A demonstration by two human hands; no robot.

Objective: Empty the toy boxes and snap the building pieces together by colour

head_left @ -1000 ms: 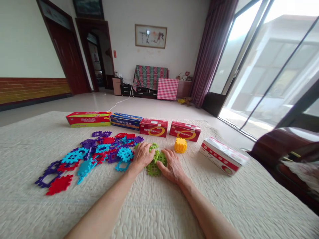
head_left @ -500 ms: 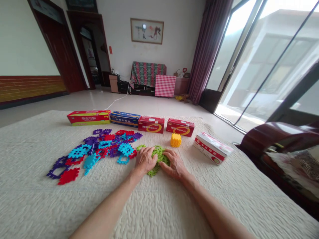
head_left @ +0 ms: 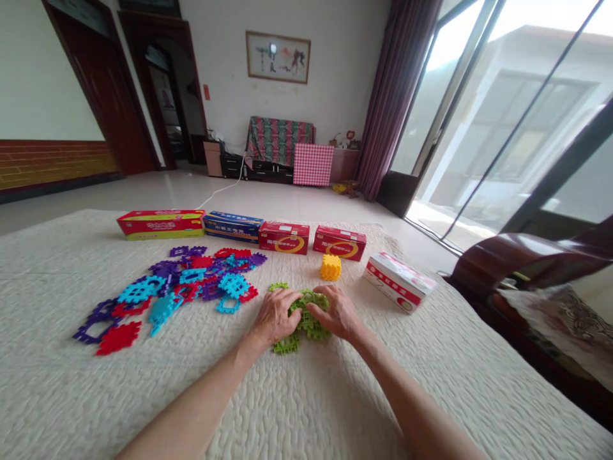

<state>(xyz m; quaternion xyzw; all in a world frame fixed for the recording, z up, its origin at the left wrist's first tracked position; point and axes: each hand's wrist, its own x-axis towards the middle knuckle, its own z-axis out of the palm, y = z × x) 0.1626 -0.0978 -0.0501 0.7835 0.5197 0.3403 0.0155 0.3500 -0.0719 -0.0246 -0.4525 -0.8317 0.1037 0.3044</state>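
Note:
A small heap of green interlocking plastic tiles [head_left: 312, 319] lies on the quilted mat between my hands. My left hand [head_left: 278, 314] curves around its left side, fingers stretched out and thumb apart, touching the tiles. From the right, my right hand [head_left: 339, 313] rests against the heap with its fingers spread in the same way. Some tiles are partly hidden under the fingers. One green tile sticks out toward me, and another lies just beyond my left hand. A yellow cube of joined tiles [head_left: 331, 268] stands past my right hand.
Purple, red and light-blue tiles [head_left: 233, 285] lie scattered to the left. Behind stand a red-and-green box [head_left: 161, 225], a blue box [head_left: 233, 227] and two red boxes [head_left: 284, 239]. A white-and-red box [head_left: 398, 281] sits at the right. Dark wooden furniture [head_left: 522, 255] borders the mat there.
The view has turned slightly right, shifting everything left in the picture. My hands have spread a little around the green tiles, and more of the heap shows between them.

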